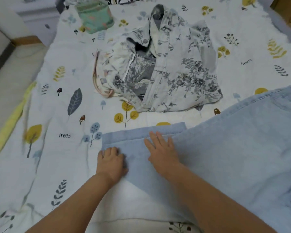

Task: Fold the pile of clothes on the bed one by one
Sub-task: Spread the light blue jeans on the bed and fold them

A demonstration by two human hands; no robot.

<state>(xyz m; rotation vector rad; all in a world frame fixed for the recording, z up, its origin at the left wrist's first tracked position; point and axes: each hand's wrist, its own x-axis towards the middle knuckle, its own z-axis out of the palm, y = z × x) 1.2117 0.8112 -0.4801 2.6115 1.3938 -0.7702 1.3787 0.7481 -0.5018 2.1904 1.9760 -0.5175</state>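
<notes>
The word "trees" is printed in small dark letters on the patterned bed sheet (64, 115), once at the left near a yellow tree motif. It appears again at the right, tilted, beside the yellow leaves.

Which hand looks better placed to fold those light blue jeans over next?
Probably the left hand. Its fingers curl at the leg end of the light blue jeans, ready to lift that end across. The right hand lies flat further along the legs, better suited to holding the denim in place.
</notes>
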